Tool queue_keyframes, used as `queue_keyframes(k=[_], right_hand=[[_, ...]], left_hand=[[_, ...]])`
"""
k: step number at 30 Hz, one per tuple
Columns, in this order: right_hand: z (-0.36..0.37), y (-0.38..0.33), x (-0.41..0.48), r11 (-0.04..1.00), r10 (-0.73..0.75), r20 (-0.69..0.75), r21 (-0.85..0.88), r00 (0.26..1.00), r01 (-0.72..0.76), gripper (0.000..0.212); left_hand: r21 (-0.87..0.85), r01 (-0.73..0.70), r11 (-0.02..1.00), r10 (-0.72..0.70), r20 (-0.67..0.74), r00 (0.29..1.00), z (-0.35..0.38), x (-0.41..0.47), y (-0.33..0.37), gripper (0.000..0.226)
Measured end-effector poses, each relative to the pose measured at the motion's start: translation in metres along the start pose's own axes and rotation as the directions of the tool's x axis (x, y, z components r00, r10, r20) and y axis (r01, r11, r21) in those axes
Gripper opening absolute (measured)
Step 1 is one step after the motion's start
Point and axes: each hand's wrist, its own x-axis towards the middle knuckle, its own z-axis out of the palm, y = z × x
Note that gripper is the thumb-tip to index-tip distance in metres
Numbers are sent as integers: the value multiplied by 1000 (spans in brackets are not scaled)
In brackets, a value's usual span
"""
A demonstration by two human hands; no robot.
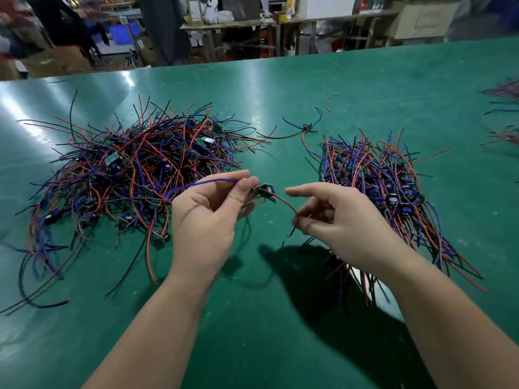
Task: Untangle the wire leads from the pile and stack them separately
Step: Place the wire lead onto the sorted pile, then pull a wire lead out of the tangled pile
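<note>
The person is holding one wire lead (264, 190) in the air just right of the tangled pile (134, 169), above the green desk (280, 318). The left hand (205, 217) is pinching the lead's blue wire beside its small board, thumb against fingertips. The right hand (337, 220) is pinching the red wire's far end, with the forefinger reaching out straight. The blue wire is looping back towards the tangled pile's near edge; whether it is touching there cannot be told.

Progress, as judged: a sorted stack (393, 186) is lying well to the right of the tangled pile, its boards lined up and its wires running alike, so a fair part is done. The tangled pile is looking the larger of the two, so most of the work is remaining. One stray lead (307, 127) is lying alone to the right of the tangled pile, joined to neither heap. Further bundles (505, 92) are showing, blurred, far right of the tangled pile.
</note>
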Motion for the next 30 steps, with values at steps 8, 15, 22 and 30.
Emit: queue_keyframes(k=[8, 15, 22, 30], right_hand=[[1, -14, 1, 642, 162, 75, 750, 984, -163, 29], [0, -11, 3, 591, 217, 2, 795, 976, -133, 25], [6, -9, 2, 793, 47, -105, 609, 993, 27, 15], [11, -8, 0, 895, 1, 46, 446, 999, -22, 34]], left_hand=[[-15, -36, 999, 39, 350, 936, 2, -11, 1, 34], [16, 36, 999, -39, 446, 894, -1, -9, 2, 69], [78, 271, 959, -281, 342, 896, 3, -11, 1, 24], [115, 339, 934, -358, 328, 874, 7, -13, -6, 14]])
